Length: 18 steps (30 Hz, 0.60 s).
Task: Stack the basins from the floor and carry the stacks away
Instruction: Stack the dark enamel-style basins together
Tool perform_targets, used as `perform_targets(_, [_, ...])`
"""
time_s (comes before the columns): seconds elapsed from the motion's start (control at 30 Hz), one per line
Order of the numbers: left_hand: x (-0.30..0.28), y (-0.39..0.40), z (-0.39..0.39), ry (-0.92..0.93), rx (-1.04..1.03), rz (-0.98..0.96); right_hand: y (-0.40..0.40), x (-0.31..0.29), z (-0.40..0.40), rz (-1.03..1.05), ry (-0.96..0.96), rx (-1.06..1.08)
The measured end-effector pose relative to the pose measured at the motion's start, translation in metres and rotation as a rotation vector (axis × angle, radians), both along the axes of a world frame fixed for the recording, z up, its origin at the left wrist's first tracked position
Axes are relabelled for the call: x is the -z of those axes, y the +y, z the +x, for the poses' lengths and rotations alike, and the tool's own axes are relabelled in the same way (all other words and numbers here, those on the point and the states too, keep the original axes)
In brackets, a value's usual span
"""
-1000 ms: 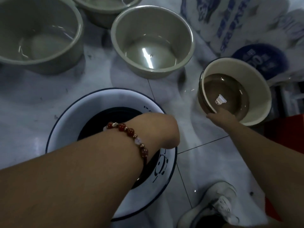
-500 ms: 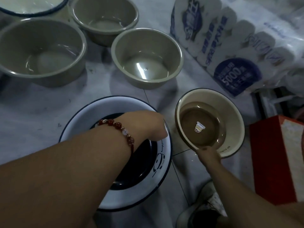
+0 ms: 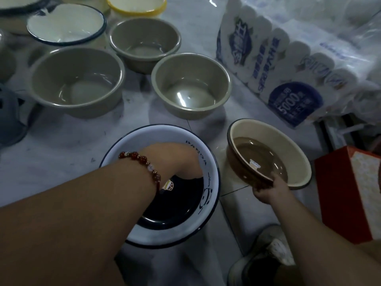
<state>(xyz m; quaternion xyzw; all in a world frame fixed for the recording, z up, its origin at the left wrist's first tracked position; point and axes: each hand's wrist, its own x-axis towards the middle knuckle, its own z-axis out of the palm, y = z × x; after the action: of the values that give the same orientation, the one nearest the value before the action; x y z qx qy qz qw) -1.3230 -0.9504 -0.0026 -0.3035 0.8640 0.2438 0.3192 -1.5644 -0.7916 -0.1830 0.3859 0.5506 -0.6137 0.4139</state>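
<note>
The person's left hand [image 3: 175, 162], a red bead bracelet [image 3: 144, 164] on its wrist, reaches down into the white basin with a dark blue rim [image 3: 212, 168] that sits on the pale floor [image 3: 61, 145] in the lower middle of the view; its fingers curl over the far edge of the black basin [image 3: 177, 201] nested inside the white one, though the fingertips are hidden behind the hand and the exact hold cannot be told; the right hand [image 3: 268, 190] grips the near rim of the brown basin [image 3: 257, 159], thumb on the inside and fingers wrapped beneath; that brown basin lies tilted inside the cream basin [image 3: 296, 153], which stands on the floor just to the right of the white one; beyond these, three grey-green basins rest upright and apart on the floor, a near one [image 3: 191, 85] behind the white basin, a large one [image 3: 76, 79] to its left, and a smaller one [image 3: 144, 41] farther back; behind them stand a white basin with a blue rim [image 3: 66, 23] and a yellow-rimmed basin [image 3: 136, 5] at the top edge; a big pack of tissue rolls [image 3: 288, 65] in printed wrap lies at the upper right; a red box [image 3: 346, 195] stands at the right edge; a pale shoe [image 3: 268, 250] shows at the bottom beside the right forearm.
</note>
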Motion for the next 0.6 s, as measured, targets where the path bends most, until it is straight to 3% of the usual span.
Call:
perform_targets(0.2, [-0.021, -0.002, 0.013, 0.033, -0.035, -0.032, -0.008, -0.058, -0.035, 0.153, -0.087, -0.121])
perform_targets(0.47, [-0.036, 0.002, 0.055, 0.149, -0.156, 0.002, -0.027, -0.154, -0.030, 0.135, 0.197, -0.442])
perform_targets(0.53, [-0.035, -0.003, 0.068, 0.253, -0.287, 0.062, -0.030, -0.178, -0.019, 0.107, 0.240, -0.516])
perform_targets(0.6, [-0.042, -0.004, 0.082, 0.363, -0.602, 0.294, -0.034, -0.198, -0.005, 0.068, 0.263, -0.588])
